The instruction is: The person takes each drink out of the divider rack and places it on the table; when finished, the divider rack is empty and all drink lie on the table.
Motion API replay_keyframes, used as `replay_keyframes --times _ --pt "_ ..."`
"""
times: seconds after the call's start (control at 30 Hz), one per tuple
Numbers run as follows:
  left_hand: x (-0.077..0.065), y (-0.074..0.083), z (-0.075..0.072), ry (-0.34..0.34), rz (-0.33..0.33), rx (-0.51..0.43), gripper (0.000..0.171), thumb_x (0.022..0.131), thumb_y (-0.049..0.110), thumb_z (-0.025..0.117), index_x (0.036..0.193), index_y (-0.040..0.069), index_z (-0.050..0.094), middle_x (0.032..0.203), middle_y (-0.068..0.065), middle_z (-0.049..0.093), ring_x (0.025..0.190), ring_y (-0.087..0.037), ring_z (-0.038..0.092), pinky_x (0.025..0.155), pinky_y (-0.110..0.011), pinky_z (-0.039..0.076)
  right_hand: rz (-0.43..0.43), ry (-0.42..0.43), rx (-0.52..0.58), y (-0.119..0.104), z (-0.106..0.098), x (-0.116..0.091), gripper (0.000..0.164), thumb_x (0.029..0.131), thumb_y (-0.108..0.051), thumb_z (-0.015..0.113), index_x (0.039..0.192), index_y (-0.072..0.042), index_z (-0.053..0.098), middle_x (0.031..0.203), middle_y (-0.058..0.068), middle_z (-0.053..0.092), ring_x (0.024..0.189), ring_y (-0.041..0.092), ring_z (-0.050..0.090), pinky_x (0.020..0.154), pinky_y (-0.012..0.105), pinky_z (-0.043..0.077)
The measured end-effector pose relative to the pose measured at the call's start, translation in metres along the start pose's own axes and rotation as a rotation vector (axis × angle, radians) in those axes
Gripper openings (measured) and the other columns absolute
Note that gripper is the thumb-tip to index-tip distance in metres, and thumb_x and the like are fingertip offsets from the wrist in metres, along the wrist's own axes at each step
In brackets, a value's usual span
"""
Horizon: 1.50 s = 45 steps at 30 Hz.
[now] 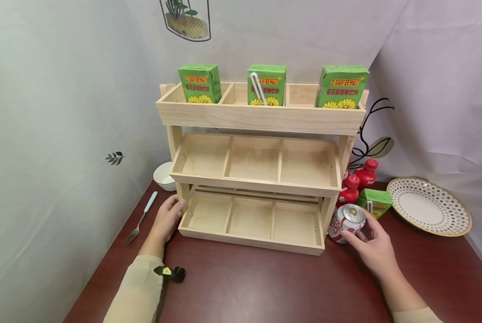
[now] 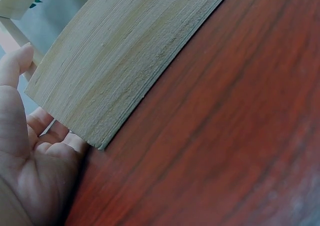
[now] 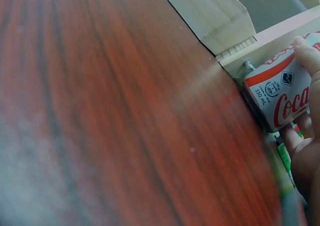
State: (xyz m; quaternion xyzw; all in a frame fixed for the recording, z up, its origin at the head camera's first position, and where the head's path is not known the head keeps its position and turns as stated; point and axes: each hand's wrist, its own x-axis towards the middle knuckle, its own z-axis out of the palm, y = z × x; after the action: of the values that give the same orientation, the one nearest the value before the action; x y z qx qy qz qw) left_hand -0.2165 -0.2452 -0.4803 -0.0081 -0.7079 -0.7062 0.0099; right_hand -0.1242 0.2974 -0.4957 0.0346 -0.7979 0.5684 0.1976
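Observation:
A three-tier wooden shelf rack [image 1: 261,185] stands on the table. My left hand [image 1: 169,217] holds its lower left side; in the left wrist view the thumb and fingers of that hand [image 2: 37,151] lie around the end of the front board [image 2: 115,60]. By the rack's lower right side, my right hand [image 1: 376,249] grips a silver-and-red Coca-Cola can [image 1: 339,224]. The thumb is on the near side of the can and the fingers reach around its far side. The can [image 3: 270,85] is close to the wooden side in the right wrist view.
Green drink cartons [image 1: 266,83] stand in the top tier's compartments. Behind the can are red bottles [image 1: 348,190] and another green carton [image 1: 380,199], with a dotted plate [image 1: 431,208] to the right. A white bowl [image 1: 164,176] and a fork [image 1: 142,217] lie left of the rack.

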Motion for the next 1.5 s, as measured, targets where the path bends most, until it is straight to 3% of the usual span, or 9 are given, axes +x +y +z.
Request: replay_keyframes --times 0.17,0.33,0.47,0.6,0.87,1.03,1.27,1.4,1.5 --pt "0.000 -0.001 0.001 0.007 -0.003 -0.002 0.036 0.101 0.016 0.050 0.128 -0.006 0.044 0.124 -0.019 0.047 0.104 -0.019 0.056 0.084 -0.027 0.050 -0.005 0.019 0.085 -0.002 -0.002 -0.002 0.073 0.080 0.014 0.070 0.145 -0.003 0.041 0.126 -0.004 0.053 0.115 0.003 0.050 0.087 0.011 0.044" --pt "0.002 -0.002 0.001 0.012 0.001 -0.016 0.032 0.101 0.013 0.050 0.127 -0.005 0.046 0.118 -0.015 0.050 0.100 -0.018 0.057 0.083 -0.029 0.051 -0.021 0.145 0.158 -0.006 -0.004 -0.001 0.048 0.091 0.012 0.055 0.138 0.007 0.045 0.122 -0.005 0.061 0.109 0.007 0.056 0.087 0.012 0.044" --pt "0.002 -0.001 0.000 0.015 -0.005 -0.037 0.031 0.101 0.011 0.051 0.127 -0.005 0.046 0.118 -0.015 0.050 0.100 -0.018 0.058 0.083 -0.029 0.051 -0.057 0.243 0.093 -0.016 -0.003 0.001 0.032 0.097 0.004 0.050 0.128 0.011 0.053 0.120 0.002 0.063 0.106 0.011 0.057 0.086 0.014 0.044" --pt "0.001 -0.001 -0.002 0.015 -0.018 -0.031 0.034 0.101 0.013 0.051 0.129 -0.005 0.045 0.122 -0.017 0.048 0.102 -0.017 0.057 0.084 -0.028 0.051 -0.096 0.283 0.034 -0.029 -0.004 0.004 0.027 0.098 0.000 0.050 0.122 0.009 0.057 0.118 0.006 0.064 0.106 0.012 0.058 0.086 0.015 0.044" --pt "0.009 -0.018 -0.008 0.016 -0.022 -0.009 0.037 0.101 0.015 0.051 0.131 -0.005 0.044 0.129 -0.020 0.046 0.106 -0.018 0.055 0.086 -0.027 0.050 -0.250 0.247 -0.022 -0.073 -0.014 0.024 0.026 0.095 0.007 0.050 0.119 0.014 0.057 0.115 0.014 0.064 0.106 0.012 0.059 0.090 0.016 0.044" --pt "0.013 -0.024 -0.009 0.026 -0.008 -0.013 0.041 0.100 0.021 0.054 0.131 -0.003 0.045 0.129 -0.020 0.047 0.108 -0.018 0.055 0.086 -0.026 0.050 -0.295 0.225 0.087 -0.095 -0.027 0.046 0.027 0.093 0.008 0.051 0.118 0.013 0.058 0.114 0.013 0.065 0.106 0.016 0.060 0.091 0.018 0.044" --pt "0.012 -0.024 -0.007 0.029 0.011 0.008 0.044 0.099 0.026 0.057 0.130 -0.003 0.046 0.127 -0.020 0.048 0.107 -0.021 0.055 0.086 -0.027 0.050 -0.484 0.182 0.302 -0.139 -0.042 0.076 0.023 0.088 0.013 0.054 0.107 0.025 0.055 0.105 0.017 0.068 0.095 0.017 0.065 0.086 0.019 0.048" --pt "0.012 -0.023 -0.008 0.039 0.021 0.007 0.043 0.098 0.026 0.057 0.129 -0.003 0.047 0.125 -0.019 0.049 0.107 -0.021 0.056 0.085 -0.028 0.050 -0.534 0.200 0.254 -0.162 -0.054 0.097 0.023 0.085 0.012 0.058 0.104 0.023 0.058 0.105 0.017 0.068 0.094 0.018 0.065 0.085 0.019 0.048" --pt "0.011 -0.023 -0.009 0.033 0.016 -0.001 0.043 0.099 0.025 0.057 0.129 -0.003 0.046 0.125 -0.019 0.049 0.106 -0.021 0.056 0.085 -0.028 0.050 -0.548 0.204 0.286 -0.179 -0.064 0.115 0.022 0.083 0.012 0.060 0.103 0.022 0.059 0.103 0.018 0.068 0.092 0.019 0.065 0.083 0.019 0.049"
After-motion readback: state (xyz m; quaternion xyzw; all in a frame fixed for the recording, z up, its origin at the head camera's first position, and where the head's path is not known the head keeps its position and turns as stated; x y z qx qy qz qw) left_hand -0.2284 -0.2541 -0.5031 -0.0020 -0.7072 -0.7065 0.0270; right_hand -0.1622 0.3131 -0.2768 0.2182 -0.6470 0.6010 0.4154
